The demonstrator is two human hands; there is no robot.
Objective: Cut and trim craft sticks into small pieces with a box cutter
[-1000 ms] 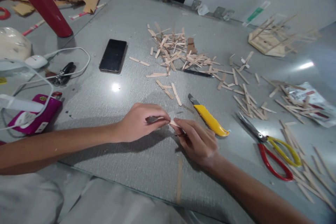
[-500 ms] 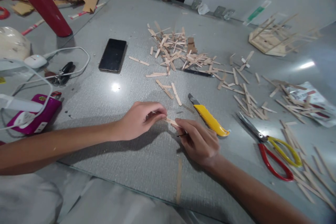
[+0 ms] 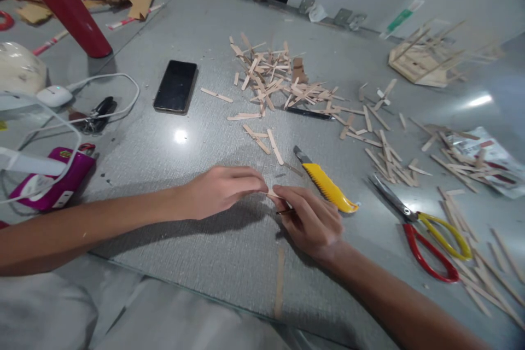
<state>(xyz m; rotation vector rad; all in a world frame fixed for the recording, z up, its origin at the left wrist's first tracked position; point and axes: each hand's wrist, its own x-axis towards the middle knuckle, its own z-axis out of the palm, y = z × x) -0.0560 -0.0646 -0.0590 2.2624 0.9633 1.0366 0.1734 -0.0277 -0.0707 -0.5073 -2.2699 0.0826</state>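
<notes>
Between my hands is a small wooden stick (image 3: 270, 193), mostly hidden by the fingers. My left hand (image 3: 227, 188) pinches its left end with thumb and fingers pressed together. My right hand (image 3: 309, 219) grips the other end; a thin dark piece, too small to name, shows under its fingers. Just beyond the right hand lies a yellow utility knife (image 3: 328, 186) with its blade pointing away to the left. Loose wooden sticks (image 3: 275, 146) lie on the table a little past my hands.
A heap of stick pieces (image 3: 266, 79) spreads over the grey table, with a black pen (image 3: 309, 114) beside it. To the right are scissors (image 3: 414, 219) and a stick-built frame (image 3: 426, 60). On the left lie a phone (image 3: 175, 86), a white mouse (image 3: 55, 96) and a purple power adapter (image 3: 57, 180).
My left hand slid left, baring more of the stick, then came back right so its fingers cover most of it. My right hand has stayed nearly in place.
</notes>
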